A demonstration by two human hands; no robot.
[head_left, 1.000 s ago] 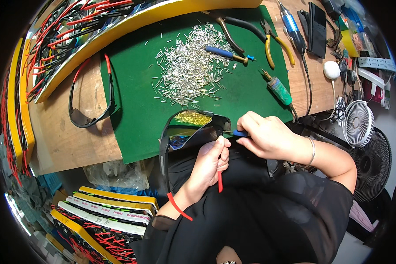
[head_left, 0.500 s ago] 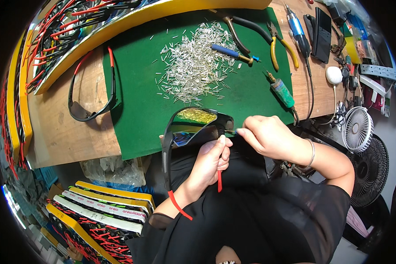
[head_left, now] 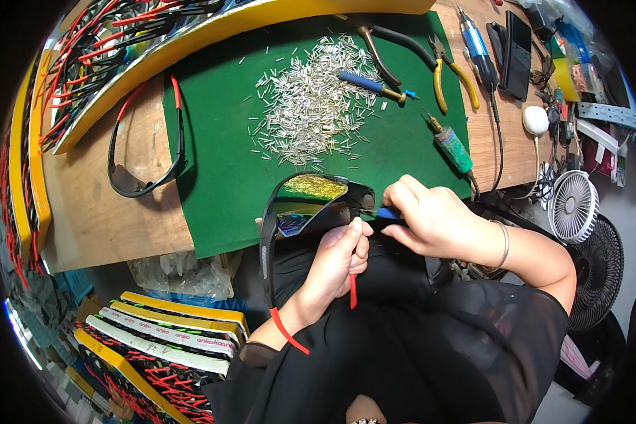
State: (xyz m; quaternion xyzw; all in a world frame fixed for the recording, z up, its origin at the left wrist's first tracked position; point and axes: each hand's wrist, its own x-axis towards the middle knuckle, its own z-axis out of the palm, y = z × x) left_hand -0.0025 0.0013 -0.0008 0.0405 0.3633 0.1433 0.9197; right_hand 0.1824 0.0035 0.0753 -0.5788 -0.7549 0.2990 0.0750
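My left hand (head_left: 340,256) is closed round one folded temple of the black sunglasses (head_left: 267,258), near its hinge. The temple's red tip sticks out below the fingers. Their mirrored lens (head_left: 311,188) faces up and reflects yellow, and the other red-tipped temple hangs over my left forearm. My right hand (head_left: 431,218) grips the blue handle of a small, thin-shafted screwdriver (head_left: 388,213), its thumb and fingers around the handle. The shaft points left at the hinge beside my left fingertips; the exact contact there is too small to make out.
Beyond my hands, a heap of small silvery pins (head_left: 311,106) lies on a green mat (head_left: 212,141), with a blue-handled tool (head_left: 361,81) across it. Pliers (head_left: 442,78), a green-handled tool (head_left: 451,147) and another pair of sunglasses (head_left: 131,185) lie around it. Boxes of glasses (head_left: 162,339) stand lower left.
My right fingers have opened out and shifted slightly on the screwdriver, so more of its blue handle shows. My left hand and the sunglasses stay nearly still.
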